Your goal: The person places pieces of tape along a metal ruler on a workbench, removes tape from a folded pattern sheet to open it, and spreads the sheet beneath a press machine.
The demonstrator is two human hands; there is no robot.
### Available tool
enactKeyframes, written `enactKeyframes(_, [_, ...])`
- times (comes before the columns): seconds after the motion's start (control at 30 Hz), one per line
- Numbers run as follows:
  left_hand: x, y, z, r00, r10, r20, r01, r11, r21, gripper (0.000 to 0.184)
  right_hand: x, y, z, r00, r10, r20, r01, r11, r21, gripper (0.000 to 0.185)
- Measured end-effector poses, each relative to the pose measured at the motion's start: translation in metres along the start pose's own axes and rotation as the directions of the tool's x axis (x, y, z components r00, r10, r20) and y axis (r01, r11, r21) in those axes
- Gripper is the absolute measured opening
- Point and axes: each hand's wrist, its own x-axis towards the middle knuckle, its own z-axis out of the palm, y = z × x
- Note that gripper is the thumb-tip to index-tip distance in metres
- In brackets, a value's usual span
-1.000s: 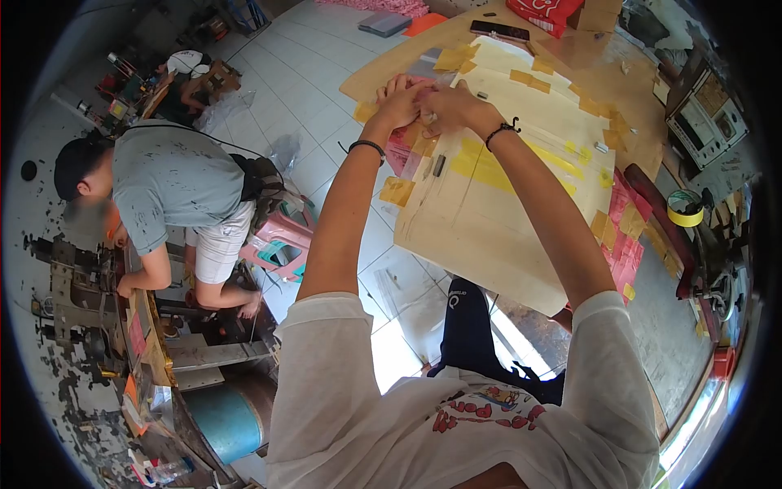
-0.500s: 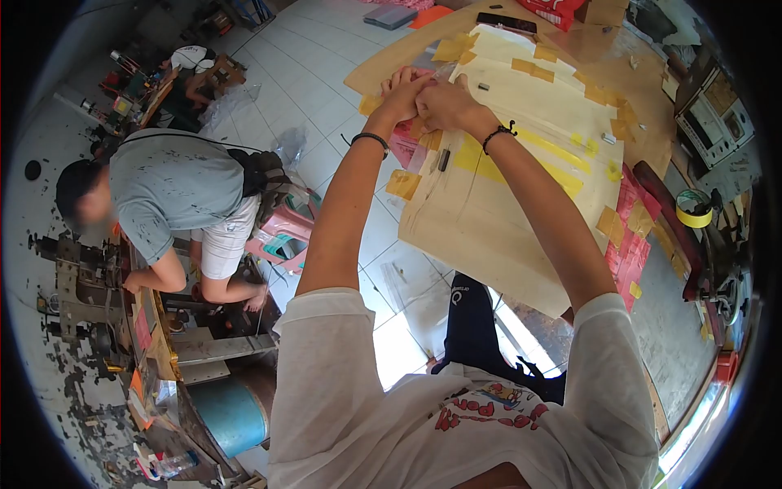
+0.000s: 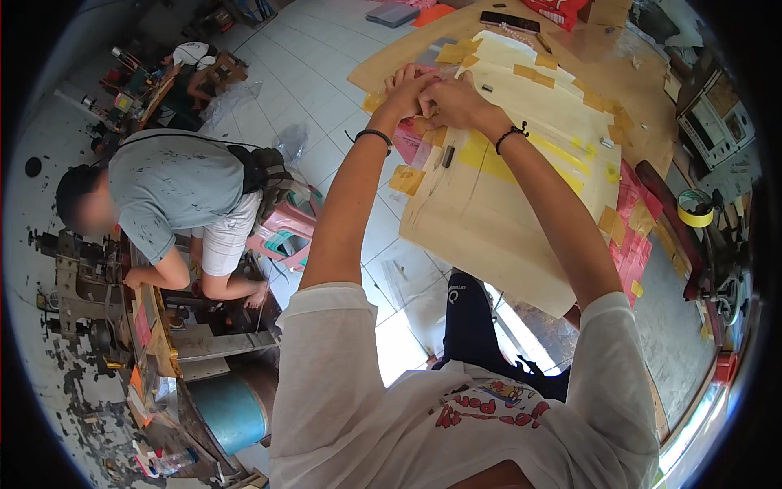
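My left hand (image 3: 405, 91) and my right hand (image 3: 450, 101) meet at the left edge of a large cream paper sheet (image 3: 481, 232). The left fingers are bent over that edge, beside pink and tan tape pieces. Closed, with its thumb raised, the right hand presses against the left. Whatever lies between their fingertips is too small or hidden to make out. Below the hands, a small dark bar (image 3: 449, 156) rests on the sheet. Yellow strips (image 3: 529, 163) cross the paper, and tan tape (image 3: 533, 76) lines its borders.
A phone (image 3: 509, 22) lies at the back of the brown table (image 3: 391, 61). A tape roll (image 3: 695, 209) and an old appliance (image 3: 717, 106) are at right. To the left, a person (image 3: 179, 179) bends over a bench near a pink stool (image 3: 285, 232); another sits farther back.
Both hands have shifted very slightly to the right and stay together at the sheet's edge. The pen-like item by the phone shows more clearly as the view moves a little.
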Motion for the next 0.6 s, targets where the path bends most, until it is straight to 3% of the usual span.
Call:
enactKeyframes(0.3, [0.001, 0.001, -0.001, 0.999, -0.016, 0.044, 0.013, 0.998, 0.060, 0.078, -0.001, 0.015, -0.001, 0.983, -0.183, -0.020, 0.183, 0.969, 0.163, 0.026])
enactKeyframes(0.6, [0.002, 0.005, 0.006, 0.999, -0.039, -0.011, 0.039, 0.996, 0.075, 0.075, -0.002, 0.018, -0.006, 0.985, -0.166, 0.041, 0.159, 0.977, 0.141, 0.029])
